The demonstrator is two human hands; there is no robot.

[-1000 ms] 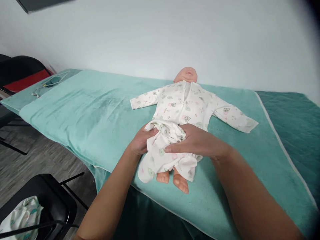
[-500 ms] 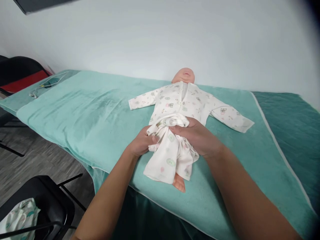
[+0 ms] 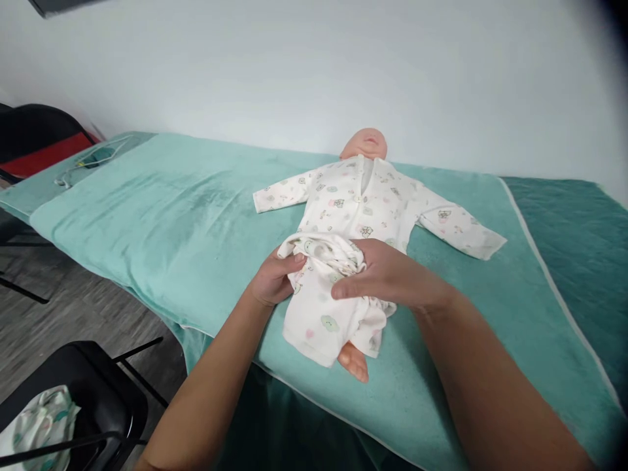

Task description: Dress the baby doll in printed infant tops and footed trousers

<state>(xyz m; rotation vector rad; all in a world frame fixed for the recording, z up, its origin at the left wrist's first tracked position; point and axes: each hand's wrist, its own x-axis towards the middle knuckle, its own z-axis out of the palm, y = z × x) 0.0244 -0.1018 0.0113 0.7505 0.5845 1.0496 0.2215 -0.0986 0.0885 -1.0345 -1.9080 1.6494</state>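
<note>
A baby doll (image 3: pixel 369 142) lies on its back on the green-covered bed, head toward the wall. It wears a white printed baby shirt (image 3: pixel 338 206) with both sleeves spread out. Bunched over its lower body are white printed baby pants (image 3: pixel 316 320), and one bare foot (image 3: pixel 353 363) sticks out below them. My left hand (image 3: pixel 275 278) grips the left side of the pants, thumb on top of the gathered cloth. On the other side, my right hand (image 3: pixel 385 271) is closed on the bunched waist, its thumb lying over the fabric. The doll's legs are mostly hidden.
A green towel-like cover (image 3: pixel 186 196) spreads over the bed against a white wall (image 3: pixel 275 72). A black chair (image 3: pixel 108 399) with patterned cloth (image 3: pixel 46 422) stands at lower left. Another black and red chair (image 3: pixel 44 147) is at far left, near a white cord (image 3: pixel 73 171).
The gathered waist of the pants has spread wider to the left. My left hand has shifted slightly left, and my right thumb now lies lower on the cloth.
</note>
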